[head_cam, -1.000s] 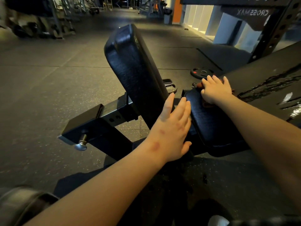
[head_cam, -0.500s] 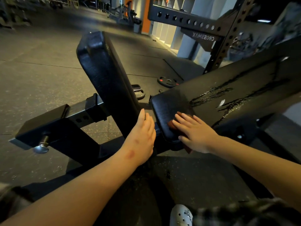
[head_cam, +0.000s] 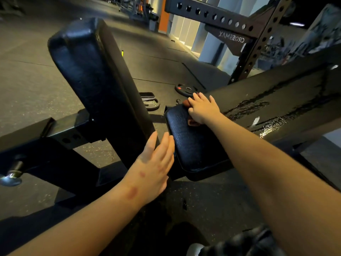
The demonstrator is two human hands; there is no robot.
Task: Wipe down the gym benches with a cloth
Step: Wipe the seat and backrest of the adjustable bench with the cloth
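Right hand [head_cam: 203, 109] presses cloth [head_cam: 192, 123] at far pad [head_cam: 193, 145] edge (left hand [head_cam: 153, 167] flat).

Glossy wet black vinyl bench pad [head_cam: 193, 145], matt metal frame [head_cam: 60, 133].

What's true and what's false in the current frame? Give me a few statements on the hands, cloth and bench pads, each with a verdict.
1. The right hand presses a reddish cloth onto the end of the long pad. True.
2. The left hand grips a spray bottle. False: it holds nothing, and its fingers are straight beside the base of the upright pad.
3. Wet streaks show on the long pad beyond the right hand. True.
4. The weight plate lies on top of the long pad. False: it lies on the floor beyond the bench.
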